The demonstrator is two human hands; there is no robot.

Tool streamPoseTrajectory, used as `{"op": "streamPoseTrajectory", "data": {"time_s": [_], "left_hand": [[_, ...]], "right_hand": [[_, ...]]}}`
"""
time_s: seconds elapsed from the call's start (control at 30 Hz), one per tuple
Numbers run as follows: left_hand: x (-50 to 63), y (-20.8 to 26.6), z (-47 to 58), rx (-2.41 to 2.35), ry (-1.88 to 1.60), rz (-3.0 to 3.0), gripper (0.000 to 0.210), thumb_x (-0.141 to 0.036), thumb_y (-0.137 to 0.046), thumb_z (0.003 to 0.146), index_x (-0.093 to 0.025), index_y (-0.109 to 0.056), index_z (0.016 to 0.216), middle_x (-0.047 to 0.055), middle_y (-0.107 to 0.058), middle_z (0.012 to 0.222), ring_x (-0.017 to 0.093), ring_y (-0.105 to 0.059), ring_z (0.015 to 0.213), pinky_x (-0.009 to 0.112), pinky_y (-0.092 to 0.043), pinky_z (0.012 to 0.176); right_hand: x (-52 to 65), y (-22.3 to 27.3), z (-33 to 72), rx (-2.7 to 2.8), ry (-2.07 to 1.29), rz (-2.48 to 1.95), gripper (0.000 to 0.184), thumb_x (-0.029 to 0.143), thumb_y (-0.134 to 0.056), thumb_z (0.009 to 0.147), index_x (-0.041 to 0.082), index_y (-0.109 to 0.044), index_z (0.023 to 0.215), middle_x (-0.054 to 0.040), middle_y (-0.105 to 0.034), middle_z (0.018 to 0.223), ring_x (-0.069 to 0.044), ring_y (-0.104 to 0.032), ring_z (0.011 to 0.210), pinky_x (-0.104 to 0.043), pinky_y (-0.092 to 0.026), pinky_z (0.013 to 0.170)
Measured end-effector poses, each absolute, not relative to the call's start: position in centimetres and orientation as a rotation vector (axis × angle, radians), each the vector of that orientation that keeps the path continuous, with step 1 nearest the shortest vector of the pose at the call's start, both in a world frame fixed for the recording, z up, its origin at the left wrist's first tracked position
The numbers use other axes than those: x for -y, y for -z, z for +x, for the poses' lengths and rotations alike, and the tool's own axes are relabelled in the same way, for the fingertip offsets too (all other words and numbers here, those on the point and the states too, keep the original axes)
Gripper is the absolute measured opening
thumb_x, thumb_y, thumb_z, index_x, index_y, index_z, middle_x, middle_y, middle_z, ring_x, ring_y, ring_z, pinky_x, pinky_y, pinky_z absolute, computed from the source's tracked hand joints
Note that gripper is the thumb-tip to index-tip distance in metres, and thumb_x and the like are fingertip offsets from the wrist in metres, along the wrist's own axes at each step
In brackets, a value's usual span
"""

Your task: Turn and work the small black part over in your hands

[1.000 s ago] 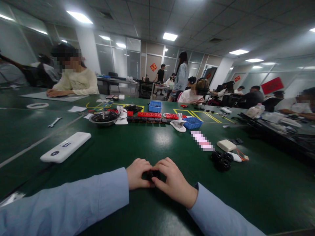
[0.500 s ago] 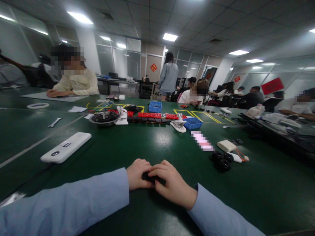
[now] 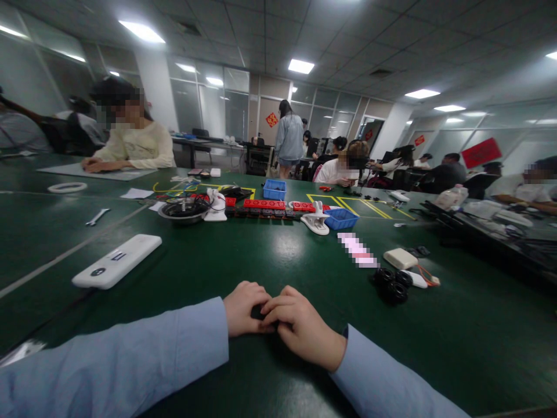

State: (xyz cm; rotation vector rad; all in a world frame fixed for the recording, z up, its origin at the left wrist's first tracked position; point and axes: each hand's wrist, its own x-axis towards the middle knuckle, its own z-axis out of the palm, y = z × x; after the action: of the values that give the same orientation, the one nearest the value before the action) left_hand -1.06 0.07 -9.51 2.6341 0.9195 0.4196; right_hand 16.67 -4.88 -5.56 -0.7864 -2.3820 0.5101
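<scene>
Just in front of me, low over the green table [image 3: 278, 267], my two hands meet. My left hand [image 3: 244, 309] is closed, fingers curled and thumb pointing right. Against its fingertips rests my right hand [image 3: 307, 330], also closed, its fingers bent over the left one's. A small dark patch shows in the gap between them; whether it is a black part or shadow I cannot make out. To the left lies a white oblong device [image 3: 117, 262] with a round black mark. Several black rings [image 3: 394, 285] are bunched to the right of my right hand.
Across the table's middle runs a row of red and black blocks [image 3: 265, 204] between white clamp stands [image 3: 316, 220]. Nearby are blue baskets [image 3: 342, 219], a round dark dish [image 3: 183, 212], a wrench [image 3: 98, 217] and a cream box [image 3: 399, 258]. Co-workers sit across the table.
My right hand's fingers have shifted slightly left over my left hand, so the dark gap between them looks smaller. In the background, a standing person has moved a little left.
</scene>
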Motion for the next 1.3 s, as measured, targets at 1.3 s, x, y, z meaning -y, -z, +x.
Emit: {"op": "streamPoseTrajectory", "data": {"time_s": [1.3], "left_hand": [[-0.06,9.28,-1.18,-0.923,-0.401,2.633,0.036,-0.049,-0.067,0.069,-0.018,-0.059,0.085,-0.001,-0.061,0.079,0.018,-0.054,0.076,0.030,-0.035,0.068]], "right_hand": [[4.85,5.82,17.03,2.285,-0.325,-1.240,0.015,0.022,-0.066,0.073,0.017,-0.056,0.083,-0.0030,-0.057,0.083,-0.018,-0.050,0.080,-0.032,-0.040,0.072]]}}
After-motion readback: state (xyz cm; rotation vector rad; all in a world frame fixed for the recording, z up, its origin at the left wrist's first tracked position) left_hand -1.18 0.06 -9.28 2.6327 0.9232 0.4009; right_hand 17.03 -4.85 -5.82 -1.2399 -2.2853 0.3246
